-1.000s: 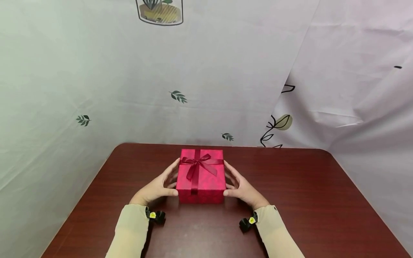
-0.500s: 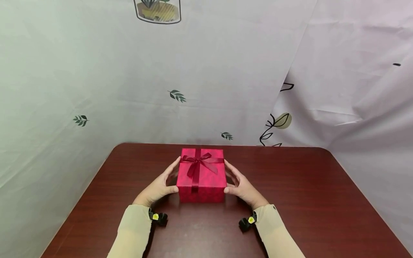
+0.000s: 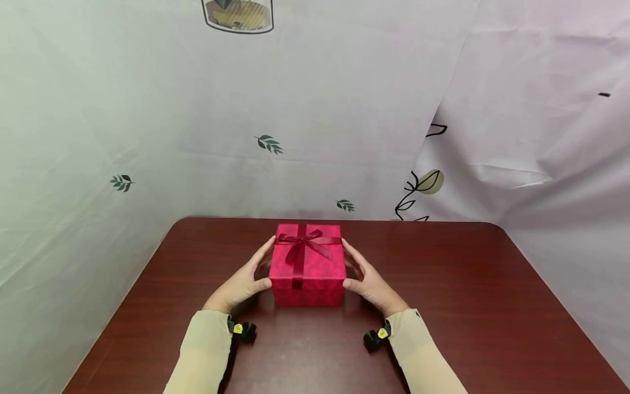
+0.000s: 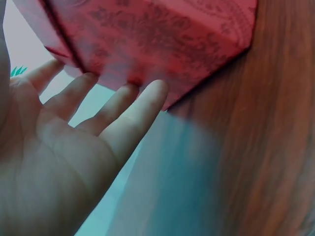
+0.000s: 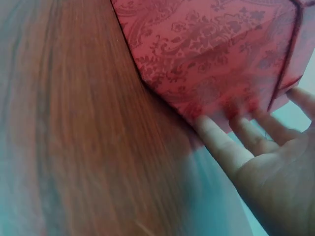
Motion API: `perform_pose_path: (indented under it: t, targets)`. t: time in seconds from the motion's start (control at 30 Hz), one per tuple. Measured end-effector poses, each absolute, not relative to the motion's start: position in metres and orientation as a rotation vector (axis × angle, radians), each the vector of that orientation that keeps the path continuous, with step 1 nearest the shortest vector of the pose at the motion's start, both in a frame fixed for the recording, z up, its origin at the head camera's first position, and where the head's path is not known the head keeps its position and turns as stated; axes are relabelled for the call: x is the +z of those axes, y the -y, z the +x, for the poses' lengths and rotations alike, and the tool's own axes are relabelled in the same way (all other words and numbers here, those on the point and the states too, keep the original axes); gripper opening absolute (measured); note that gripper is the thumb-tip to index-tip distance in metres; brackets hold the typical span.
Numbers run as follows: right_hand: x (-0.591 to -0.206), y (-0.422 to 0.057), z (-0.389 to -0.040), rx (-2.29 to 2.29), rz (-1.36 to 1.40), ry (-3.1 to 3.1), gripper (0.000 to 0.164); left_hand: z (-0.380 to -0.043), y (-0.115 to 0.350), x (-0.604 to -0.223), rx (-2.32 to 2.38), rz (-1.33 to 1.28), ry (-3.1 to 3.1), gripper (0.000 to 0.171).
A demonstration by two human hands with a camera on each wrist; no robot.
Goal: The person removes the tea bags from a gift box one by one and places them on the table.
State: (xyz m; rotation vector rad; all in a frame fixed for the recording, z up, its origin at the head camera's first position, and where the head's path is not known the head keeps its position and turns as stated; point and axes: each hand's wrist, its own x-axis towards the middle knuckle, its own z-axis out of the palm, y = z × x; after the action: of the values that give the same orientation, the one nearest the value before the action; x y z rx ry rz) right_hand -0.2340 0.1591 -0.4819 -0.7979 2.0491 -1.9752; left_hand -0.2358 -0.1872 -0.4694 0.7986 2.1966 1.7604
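A red patterned gift box (image 3: 315, 265) with a dark red ribbon bow (image 3: 305, 239) sits on the brown table, in the middle of the head view. My left hand (image 3: 241, 285) touches its left side with nearly straight fingers, the thumb lying at the front left corner by the lid's rim. On the opposite side, my right hand (image 3: 375, 287) holds it in the same way. The left wrist view shows fingertips (image 4: 155, 91) against the box's side. Fingertips (image 5: 206, 123) also meet the box's side in the right wrist view. The rear face is hidden.
The dark red-brown table (image 3: 467, 306) has rounded far corners. Behind it hangs a pale cloth backdrop (image 3: 315, 109) with leaf prints. Small black devices with yellow marks sit at both wrists, such as the left wrist device (image 3: 243, 330).
The box's top and both hands have risen slightly in view, and more of the front face shows. Whether the lid lifts or the box tilts, I cannot tell. The head view has shifted slightly.
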Motion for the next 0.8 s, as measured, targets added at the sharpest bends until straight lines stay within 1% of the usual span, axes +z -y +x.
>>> perform_pose_path:
  t: [0.17,0.33,0.53,0.8]
  targets:
    - [-0.480,-0.161,-0.236,-1.993,-0.833,-2.025,0.099,-0.237,0.194,-0.465,1.788,0.813,-2.109,0.098]
    - [-0.475,-0.167,-0.235,-1.975,-0.846,-2.071,0.097,-0.237,0.199,-0.463,1.773,0.815,-2.157,0.095]
    - [-0.474,-0.168,-0.234,-1.930,-0.804,-2.131,0.095,-0.237,0.198,-0.466,1.762,0.802,-2.176,0.099]
    - [-0.475,-0.167,-0.233,-1.950,-0.800,-2.130,0.091,-0.234,0.194,-0.462,1.785,0.776,-2.215,0.098]
